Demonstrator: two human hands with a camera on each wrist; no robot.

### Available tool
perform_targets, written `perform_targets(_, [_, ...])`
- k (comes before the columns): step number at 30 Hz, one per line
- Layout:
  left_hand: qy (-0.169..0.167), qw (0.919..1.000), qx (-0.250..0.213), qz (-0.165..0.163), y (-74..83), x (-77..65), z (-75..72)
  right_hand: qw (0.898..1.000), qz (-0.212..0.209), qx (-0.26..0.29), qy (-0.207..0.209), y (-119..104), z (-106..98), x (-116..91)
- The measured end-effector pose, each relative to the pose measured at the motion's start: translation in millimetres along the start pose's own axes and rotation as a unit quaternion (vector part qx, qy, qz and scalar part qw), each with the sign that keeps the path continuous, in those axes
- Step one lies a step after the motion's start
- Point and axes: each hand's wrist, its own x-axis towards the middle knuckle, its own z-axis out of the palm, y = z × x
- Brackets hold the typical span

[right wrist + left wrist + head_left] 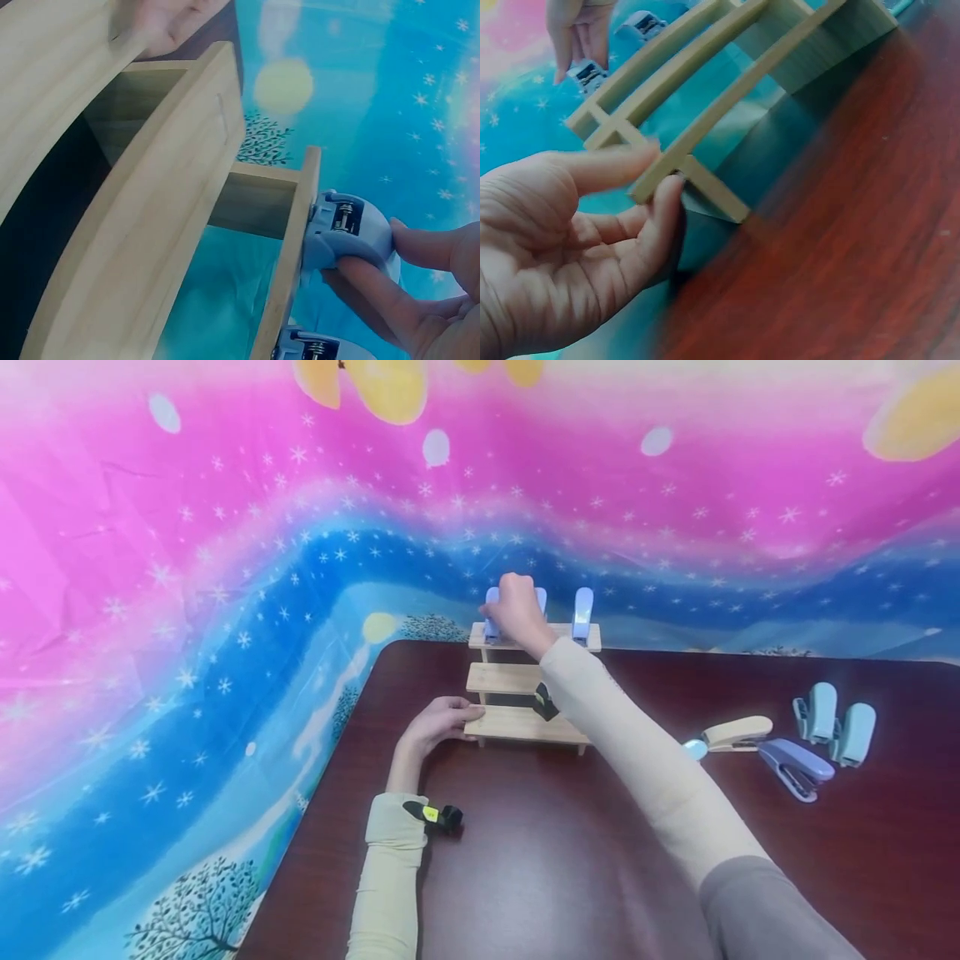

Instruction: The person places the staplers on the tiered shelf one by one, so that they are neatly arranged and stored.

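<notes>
In the head view's upper middle, your right hand (519,610) pinches a purple stapler (492,628) on the wooden rack's (528,724) top step. Your left hand (438,725) pinches the bottom step. Bumping the next stapler (542,599) might tip it over.

Room on the top shelf (561,633) between the two rightmost lilac staplers (582,610), right forearm (645,752) across the lower shelves (517,722).
</notes>
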Motion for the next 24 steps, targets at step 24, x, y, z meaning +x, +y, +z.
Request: perform_targets(24, [0.040, 0.9987, -0.030, -0.005, -14.5, 5.6, -2.0, 0.992, 0.034, 0.104, 0.063, 81.4, -94.9, -100.6])
